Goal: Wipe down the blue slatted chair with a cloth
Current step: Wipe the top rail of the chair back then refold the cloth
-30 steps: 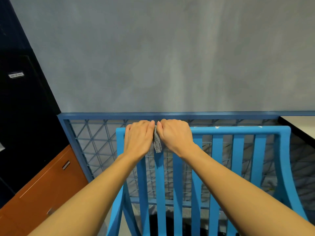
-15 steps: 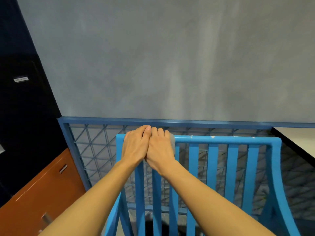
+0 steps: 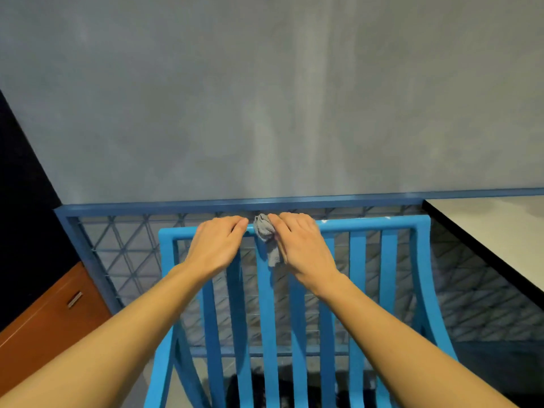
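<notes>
Wiping of the top rail [image 3: 368, 223] was in hand. The right hand [image 3: 303, 248], fingers curled round a crumpled grey cloth [image 3: 265, 231], pressed it onto the bright blue painted slatted chair [image 3: 266, 319]; the left hand [image 3: 215, 248] gripped the rail just beside it. Next move, as judged: drawing the cloth rightward along the rail.

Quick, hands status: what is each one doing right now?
Left hand: fingers curled over the chair's top rail, no cloth.
Right hand: grips the grey cloth against that rail.
</notes>
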The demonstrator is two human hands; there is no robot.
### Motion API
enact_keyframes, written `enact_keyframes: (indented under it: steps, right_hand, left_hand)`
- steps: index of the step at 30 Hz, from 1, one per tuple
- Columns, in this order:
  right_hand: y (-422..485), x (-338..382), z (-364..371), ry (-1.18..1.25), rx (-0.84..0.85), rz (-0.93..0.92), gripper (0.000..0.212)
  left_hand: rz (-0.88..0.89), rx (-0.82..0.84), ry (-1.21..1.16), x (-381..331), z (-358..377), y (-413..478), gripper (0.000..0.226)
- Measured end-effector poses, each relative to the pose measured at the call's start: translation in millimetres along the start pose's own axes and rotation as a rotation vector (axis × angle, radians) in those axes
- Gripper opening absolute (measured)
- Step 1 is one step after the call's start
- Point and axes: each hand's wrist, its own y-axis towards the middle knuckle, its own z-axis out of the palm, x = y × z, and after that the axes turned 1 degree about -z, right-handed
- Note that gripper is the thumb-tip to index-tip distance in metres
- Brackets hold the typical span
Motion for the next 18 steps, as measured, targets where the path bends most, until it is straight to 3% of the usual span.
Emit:
enact_keyframes:
  steps: [6, 11, 15, 18]
  right_hand:
    - [-25.1, -41.0, -29.4, -0.061, 0.014, 0.103, 0.030]
    - [-37.3, -55.2, -33.5, -0.143, 0.011, 0.171, 0.033]
    - [-15.4, -25.9, -28.1, -0.166, -0.003, 0.411, 0.039]
    - [7.9, -14.6, -33.3, -0.297, 0.141, 0.380, 0.034]
  left_hand:
    - [0.064, -0.103, 0.200, -6.0, 28.3, -11.9, 0.048]
    - [0.065, -0.126, 0.171, -9.1, 32.9, -12.9, 0.049]
    - [0.055, -0.148, 0.129, -6.8, 33.6, -12.7, 0.051]
    - [0.060, -0.164, 0.083, -7.1, 34.4, -11.0, 0.052]
